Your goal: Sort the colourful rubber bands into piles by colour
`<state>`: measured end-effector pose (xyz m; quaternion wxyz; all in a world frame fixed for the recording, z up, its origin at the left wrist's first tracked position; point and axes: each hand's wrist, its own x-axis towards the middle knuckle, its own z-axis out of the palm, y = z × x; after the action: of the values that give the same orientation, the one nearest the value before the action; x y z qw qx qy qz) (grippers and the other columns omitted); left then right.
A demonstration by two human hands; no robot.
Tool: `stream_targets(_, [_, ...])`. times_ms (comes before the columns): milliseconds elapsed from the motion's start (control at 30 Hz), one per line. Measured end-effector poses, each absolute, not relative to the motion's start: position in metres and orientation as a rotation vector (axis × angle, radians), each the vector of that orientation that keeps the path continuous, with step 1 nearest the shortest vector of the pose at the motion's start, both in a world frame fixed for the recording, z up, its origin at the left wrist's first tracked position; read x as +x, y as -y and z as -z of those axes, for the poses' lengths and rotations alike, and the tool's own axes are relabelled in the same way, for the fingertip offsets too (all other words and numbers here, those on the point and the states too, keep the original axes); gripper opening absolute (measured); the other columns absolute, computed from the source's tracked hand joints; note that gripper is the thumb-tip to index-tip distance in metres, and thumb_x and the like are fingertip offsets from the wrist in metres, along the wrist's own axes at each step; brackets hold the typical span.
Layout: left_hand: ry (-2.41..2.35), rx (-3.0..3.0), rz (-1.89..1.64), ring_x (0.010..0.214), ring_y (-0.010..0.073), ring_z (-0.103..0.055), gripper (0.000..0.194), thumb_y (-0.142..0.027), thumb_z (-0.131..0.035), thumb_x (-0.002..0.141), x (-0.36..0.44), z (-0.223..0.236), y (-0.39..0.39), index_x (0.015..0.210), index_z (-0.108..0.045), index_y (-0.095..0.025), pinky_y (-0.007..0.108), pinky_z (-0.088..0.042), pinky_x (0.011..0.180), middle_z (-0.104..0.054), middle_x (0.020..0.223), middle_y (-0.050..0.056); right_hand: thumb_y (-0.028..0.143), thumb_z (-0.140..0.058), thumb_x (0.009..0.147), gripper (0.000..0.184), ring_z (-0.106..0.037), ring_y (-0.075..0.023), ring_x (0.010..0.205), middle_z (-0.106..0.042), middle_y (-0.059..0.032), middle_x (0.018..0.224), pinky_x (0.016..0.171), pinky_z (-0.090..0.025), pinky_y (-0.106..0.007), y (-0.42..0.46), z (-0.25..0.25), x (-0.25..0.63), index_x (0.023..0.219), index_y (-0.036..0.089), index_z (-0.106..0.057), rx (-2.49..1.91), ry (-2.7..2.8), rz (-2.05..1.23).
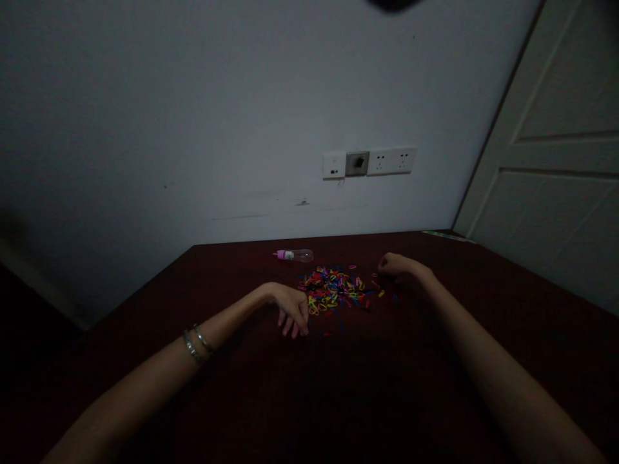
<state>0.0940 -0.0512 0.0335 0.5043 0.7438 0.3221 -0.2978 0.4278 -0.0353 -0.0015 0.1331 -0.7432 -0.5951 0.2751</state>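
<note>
A loose pile of small colourful loops (333, 289), which look like paper clips or rubber bands, lies on the dark red table. My left hand (290, 309) is at the pile's left edge, wrist bent and fingers hanging down, a little apart, with nothing visible in them. To the right of the pile, my right hand (393, 265) is low over the table with its fingers curled together. Whatever its fingertips hold, if anything, is hidden. Behind the pile a small clear bottle (300, 256) with a pink top lies on its side.
The dark red table (232, 399) runs back to a pale wall (217, 116) with sockets and a switch (368, 162). A panelled door (556, 167) stands at the right. A flat pale strip (447, 236) lies at the back right edge. Stray loops (381, 294) are scattered near my right hand.
</note>
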Motion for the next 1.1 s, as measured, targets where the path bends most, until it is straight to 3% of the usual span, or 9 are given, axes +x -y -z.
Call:
stream_targets(167, [-0.705, 1.857, 0.276, 0.062, 0.0129, -0.062, 0.022, -0.03, -0.063, 0.067, 0.107, -0.021, 0.044, 0.082, -0.067, -0.016, 0.019, -0.046, 0.048, -0.066, 0.072, 0.004, 0.027, -0.054, 0.067, 0.02, -0.058, -0.0135, 0.062, -0.064, -0.0051, 0.073, 0.053, -0.046, -0.023, 0.036, 0.002, 0.404, 0.079, 0.015, -0.064, -1.837, 1.892, -1.018])
stream_targets(333, [-0.881, 2.088, -0.295, 0.059, 0.0108, -0.057, 0.025, -0.026, -0.055, 0.072, 0.119, -0.019, 0.014, 0.09, -0.063, -0.011, 0.02, -0.044, 0.05, -0.063, 0.07, 0.004, 0.031, -0.059, 0.068, 0.032, -0.058, -0.0174, 0.078, -0.064, -0.0082, 0.088, 0.07, -0.045, -0.027, 0.034, -0.002, 0.371, 0.095, 0.014, -0.064, -1.581, 2.136, -0.555])
stream_targets(433, [-0.87, 2.418, -0.491, 0.071, 0.0135, -0.057, 0.025, -0.021, -0.058, 0.069, 0.128, -0.014, 0.002, 0.091, -0.064, -0.011, 0.024, -0.045, 0.064, -0.063, 0.081, 0.005, 0.036, -0.062, 0.067, 0.042, -0.054, -0.0207, 0.094, -0.06, -0.0095, 0.102, 0.084, -0.041, -0.031, 0.036, -0.003, 0.349, 0.105, 0.017, -0.062, -1.405, 2.302, -0.414])
stream_targets(533, [-0.76, 2.757, -0.463, 0.084, 0.0167, -0.055, 0.024, -0.019, -0.06, 0.066, 0.137, -0.005, -0.002, 0.089, -0.065, -0.013, 0.027, -0.042, 0.077, -0.061, 0.089, 0.006, 0.033, -0.065, 0.065, 0.041, -0.054, -0.0205, 0.093, -0.058, -0.0091, 0.103, 0.083, -0.04, -0.029, 0.036, 0.0, 0.335, 0.103, 0.017, -0.064, -1.339, 2.436, -0.373])
stream_targets(633, [-0.696, 2.899, -0.359, 0.086, 0.0175, -0.054, 0.023, -0.02, -0.059, 0.068, 0.139, 0.001, -0.002, 0.089, -0.065, -0.014, 0.027, -0.04, 0.08, -0.06, 0.09, 0.007, 0.023, -0.063, 0.065, 0.033, -0.055, -0.0184, 0.086, -0.061, -0.0065, 0.095, 0.078, -0.041, -0.026, 0.034, 0.001, 0.335, 0.097, 0.017, -0.066, -1.399, 2.48, -0.334])
stream_targets(833, [-0.604, 2.839, -0.155, 0.076, 0.0134, -0.055, 0.021, -0.015, -0.059, 0.066, 0.123, -0.015, -0.005, 0.085, -0.067, -0.014, 0.022, -0.04, 0.071, -0.062, 0.085, 0.003, 0.014, -0.058, 0.064, 0.03, -0.057, -0.0152, 0.071, -0.065, -0.0054, 0.081, 0.062, -0.041, -0.022, 0.038, -0.013, 0.36, 0.093, 0.013, -0.067, -1.616, 2.38, -0.427])
stream_targets(1000, [-0.618, 2.675, -0.008, 0.063, 0.0105, -0.054, 0.021, -0.025, -0.058, 0.071, 0.117, -0.028, -0.007, 0.086, -0.068, -0.013, 0.019, -0.038, 0.058, -0.063, 0.074, 0.002, 0.016, -0.061, 0.062, 0.038, -0.058, -0.0175, 0.081, -0.065, -0.0095, 0.095, 0.069, -0.043, -0.023, 0.042, -0.021, 0.364, 0.1, 0.012, -0.064, -1.588, 2.3, -0.395])
stream_targets(1100, [-0.579, 2.748, -0.054, 0.066, 0.0111, -0.054, 0.021, -0.023, -0.054, 0.075, 0.123, -0.022, -0.005, 0.088, -0.067, -0.014, 0.02, -0.039, 0.061, -0.063, 0.076, 0.003, 0.017, -0.062, 0.062, 0.036, -0.058, -0.017, 0.079, -0.066, -0.0078, 0.092, 0.069, -0.043, -0.024, 0.04, -0.016, 0.356, 0.098, 0.014, -0.066, -1.546, 2.349, -0.396])
